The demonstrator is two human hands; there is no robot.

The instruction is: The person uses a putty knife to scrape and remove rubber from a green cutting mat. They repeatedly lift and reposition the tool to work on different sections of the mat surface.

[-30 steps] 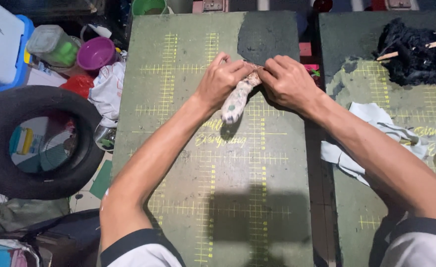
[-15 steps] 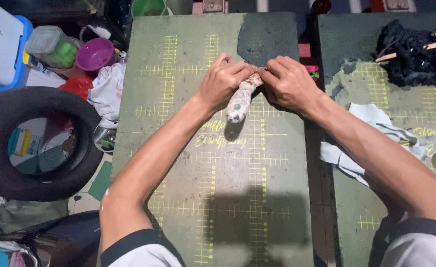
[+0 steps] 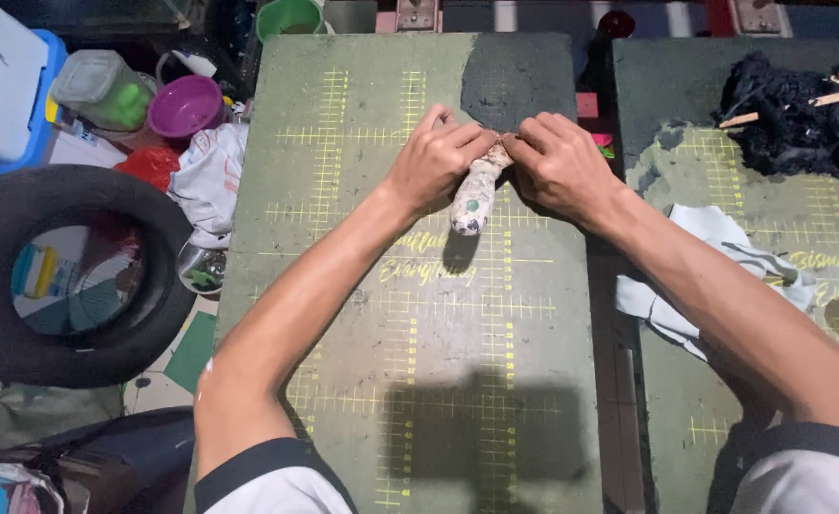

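Left hand (image 3: 436, 157): I see it curled, fingers pinched on the upper end of a small pale stuffed cloth piece (image 3: 475, 195), knuckles towards the far edge of the worktop.
Right hand (image 3: 560, 162): I see it curled too, its fingertips gripping the same upper end from the other side, just beside the left hand.
Stuffed cloth piece: whitish with small coloured specks, elongated, rounded lower end pointing towards me; it hangs from both hands over the middle of the green cutting mat (image 3: 419, 381) and casts a shadow below itself. I cannot tell whether its lower end touches the mat.
Green cutting mat: covers the near worktop, yellow grid lines, a dark worn patch (image 3: 519, 81) at its far right corner.
Second mat (image 3: 724, 400): to the right, apart by a dark gap.
White cloth (image 3: 715, 257): crumpled on the second mat, under my right forearm.
Black fabric heap (image 3: 796, 114): far right corner, with pale wooden sticks (image 3: 838, 90) on it.
Tyre (image 3: 19, 276): black, on the floor at left.
Purple bowl (image 3: 186, 105): left of the mat, beside a clear lidded container (image 3: 100, 90).
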